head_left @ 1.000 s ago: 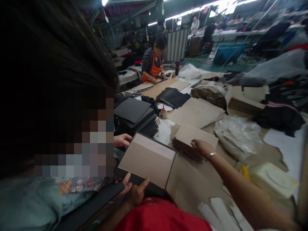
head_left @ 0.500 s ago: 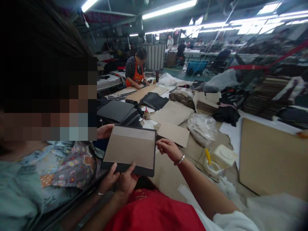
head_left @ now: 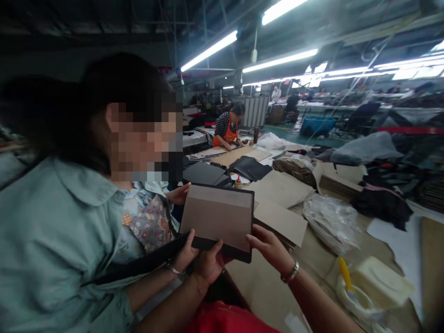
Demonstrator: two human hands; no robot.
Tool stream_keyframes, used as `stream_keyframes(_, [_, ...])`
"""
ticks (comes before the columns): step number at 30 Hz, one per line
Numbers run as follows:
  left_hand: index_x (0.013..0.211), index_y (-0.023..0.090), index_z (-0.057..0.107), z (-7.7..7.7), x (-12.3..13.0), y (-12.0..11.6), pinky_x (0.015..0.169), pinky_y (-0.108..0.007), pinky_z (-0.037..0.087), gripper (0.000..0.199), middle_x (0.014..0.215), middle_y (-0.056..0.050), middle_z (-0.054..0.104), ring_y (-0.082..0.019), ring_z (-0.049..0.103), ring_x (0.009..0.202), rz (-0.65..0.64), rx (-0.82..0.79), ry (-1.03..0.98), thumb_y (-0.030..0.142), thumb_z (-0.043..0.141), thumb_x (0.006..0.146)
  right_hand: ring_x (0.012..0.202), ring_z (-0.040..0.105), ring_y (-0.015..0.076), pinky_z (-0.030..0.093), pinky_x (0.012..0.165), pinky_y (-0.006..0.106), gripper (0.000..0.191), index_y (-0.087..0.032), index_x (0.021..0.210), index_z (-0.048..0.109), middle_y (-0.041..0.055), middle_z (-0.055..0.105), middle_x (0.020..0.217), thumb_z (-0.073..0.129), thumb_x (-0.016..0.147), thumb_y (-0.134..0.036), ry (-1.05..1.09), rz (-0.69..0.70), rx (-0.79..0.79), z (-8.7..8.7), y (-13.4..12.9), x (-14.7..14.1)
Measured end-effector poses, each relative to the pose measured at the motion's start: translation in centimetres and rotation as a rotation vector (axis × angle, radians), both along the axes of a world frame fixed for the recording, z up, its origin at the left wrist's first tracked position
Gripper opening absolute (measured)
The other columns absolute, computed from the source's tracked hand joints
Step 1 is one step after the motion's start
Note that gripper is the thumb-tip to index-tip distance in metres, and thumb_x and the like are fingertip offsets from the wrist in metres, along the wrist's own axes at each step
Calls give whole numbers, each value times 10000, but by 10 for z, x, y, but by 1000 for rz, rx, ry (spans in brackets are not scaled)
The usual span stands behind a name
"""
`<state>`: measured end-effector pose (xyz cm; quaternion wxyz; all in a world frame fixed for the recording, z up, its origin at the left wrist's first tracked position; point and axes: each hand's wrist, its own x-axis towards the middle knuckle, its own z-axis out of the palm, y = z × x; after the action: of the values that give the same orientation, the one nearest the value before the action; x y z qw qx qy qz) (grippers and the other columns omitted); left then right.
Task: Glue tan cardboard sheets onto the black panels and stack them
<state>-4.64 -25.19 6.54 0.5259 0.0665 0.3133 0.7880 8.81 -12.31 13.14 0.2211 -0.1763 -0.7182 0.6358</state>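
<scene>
A flat black-edged panel (head_left: 217,219) with a tan face and a paler strip along its far side is held tilted in front of me. My left hand (head_left: 210,267) grips its near edge, thumb on top and fingers underneath. My right hand (head_left: 268,247), a bracelet at the wrist, pinches the right edge with the thumb on the face and fingers behind. On the left, a co-worker's hand (head_left: 178,194) holds the far left corner. The co-worker's other hand (head_left: 186,255) is on the near edge, beside my left hand.
The co-worker (head_left: 45,231) stands close at my left. On the table are tan boards (head_left: 282,222), black sheets (head_left: 204,175), a red-tipped bottle (head_left: 237,182), clear plastic (head_left: 329,222) and a white tub (head_left: 355,296) with a yellow-handled brush (head_left: 345,275). Another person (head_left: 229,127) works farther back.
My right hand has gone from a curled pose beside the panel to gripping its right edge. The view has swung left, showing more of the co-worker.
</scene>
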Motion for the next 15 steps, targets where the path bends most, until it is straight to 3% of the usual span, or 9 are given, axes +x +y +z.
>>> stream_keyframes(2, [1078, 214, 611, 1, -1, 4, 857, -413, 510, 426, 1038, -52, 690, -229, 635, 977, -7, 18, -4, 275, 763, 684, 865, 616, 201, 523, 770, 318, 369, -152, 969, 645, 68, 674, 900, 565, 813, -477, -4, -92, 87, -2, -11, -8])
stream_keyframes(5, [973, 157, 648, -2, -5, 5, 799, -393, 521, 432, 952, -85, 706, -227, 653, 881, -39, 25, -8, 395, 791, 642, 750, 603, 165, 516, 675, 254, 304, -152, 872, 652, 49, 657, 782, 513, 864, -422, 13, -240, 374, 3, -30, -11])
stream_keyframes(9, [988, 123, 660, -3, -3, 3, 738, -370, 532, 514, 968, -110, 701, -231, 657, 861, -98, 102, 27, 497, 756, 649, 722, 613, 125, 498, 656, 195, 159, -169, 862, 644, 51, 669, 825, 521, 878, -269, 128, -242, 743, 19, -50, -1])
stream_keyframes(15, [955, 131, 673, -3, -1, -7, 659, -307, 551, 372, 888, -80, 721, -194, 682, 756, -153, 189, 26, 416, 727, 722, 764, 662, 127, 516, 672, 164, 121, -191, 947, 638, 57, 692, 879, 558, 858, -210, 209, -290, 944, 26, -58, 8])
